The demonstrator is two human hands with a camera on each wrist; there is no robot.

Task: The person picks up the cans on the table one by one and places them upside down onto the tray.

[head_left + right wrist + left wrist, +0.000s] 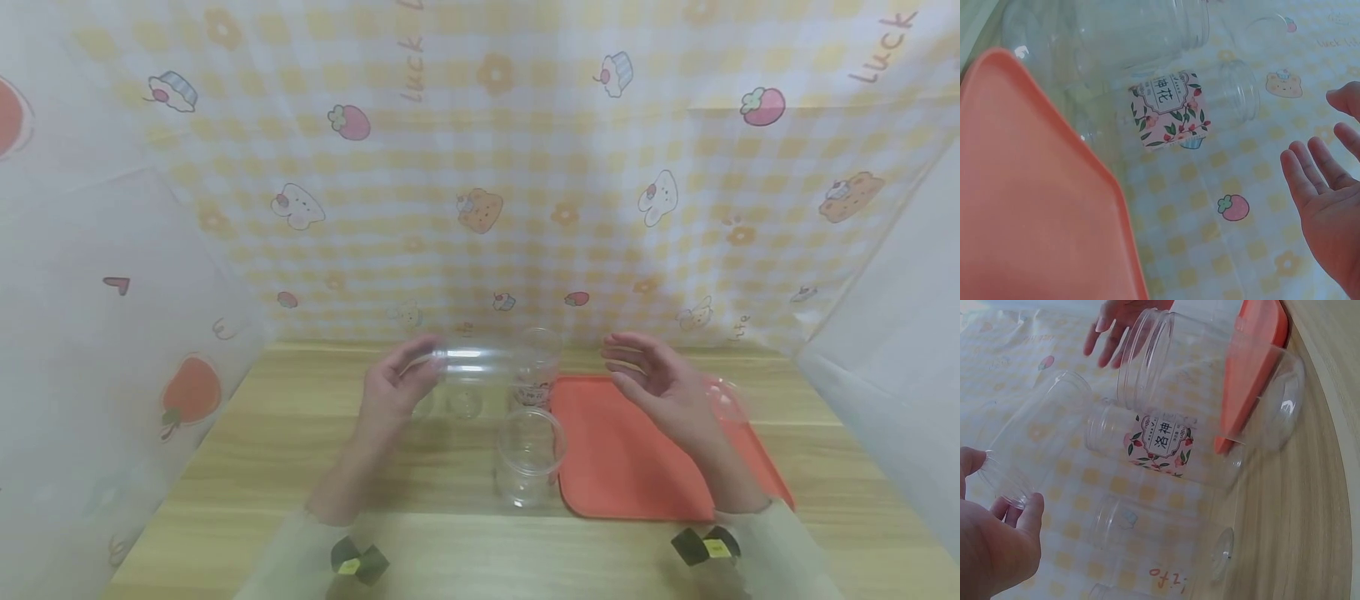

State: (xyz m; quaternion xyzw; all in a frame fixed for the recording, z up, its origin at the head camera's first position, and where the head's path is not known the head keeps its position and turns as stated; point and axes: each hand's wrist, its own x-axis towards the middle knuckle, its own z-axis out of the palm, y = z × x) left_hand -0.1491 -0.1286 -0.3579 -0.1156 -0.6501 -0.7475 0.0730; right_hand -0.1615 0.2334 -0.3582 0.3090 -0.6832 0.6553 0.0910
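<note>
My left hand [393, 382] grips one end of a clear plastic jar [480, 360], which lies sideways in the air above the table. In the left wrist view, the thumb and fingers pinch the ridged end of this jar [1038, 440]. My right hand [658, 387] hovers over the orange tray [630, 458], fingers spread and holding nothing. Between the hands stands a clear jar with a pink floral label [534, 393]. A wider clear jar [528, 475] is in front of it, open-topped and upright at the tray's left edge.
More clear jars stand behind and left, one of them a slim jar [1160, 534]. A clear round object [726, 400] lies at the tray's right edge. A checked cloth [420, 242] hangs behind the wooden table [262, 467].
</note>
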